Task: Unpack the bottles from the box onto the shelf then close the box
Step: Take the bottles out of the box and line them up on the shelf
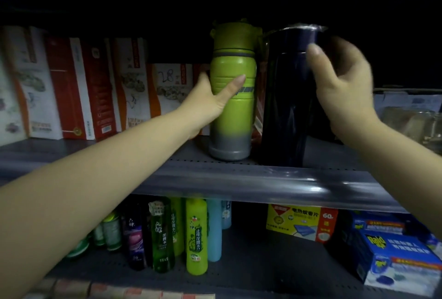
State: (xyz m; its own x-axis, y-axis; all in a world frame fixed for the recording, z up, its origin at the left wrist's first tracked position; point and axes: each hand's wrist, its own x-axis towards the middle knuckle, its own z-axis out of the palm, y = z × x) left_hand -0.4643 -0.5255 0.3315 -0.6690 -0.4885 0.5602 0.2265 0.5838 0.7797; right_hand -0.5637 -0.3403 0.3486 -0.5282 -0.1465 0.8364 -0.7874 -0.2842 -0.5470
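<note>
We grip the green bottle (231, 97) in our left hand (210, 97) and the dark bottle (287, 97) in our right hand (339, 83); we should set both flat on the shelf (239, 176) before letting go.

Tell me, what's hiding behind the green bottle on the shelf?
Behind the green bottle stand red-and-white boxes, lined up along the shelf. The left hand grips the bottle. Farther back is too dark to see.

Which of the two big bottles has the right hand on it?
The dark blue bottle, standing right of the green bottle. The right hand wraps its upper part; the left hand holds the green one.
</note>
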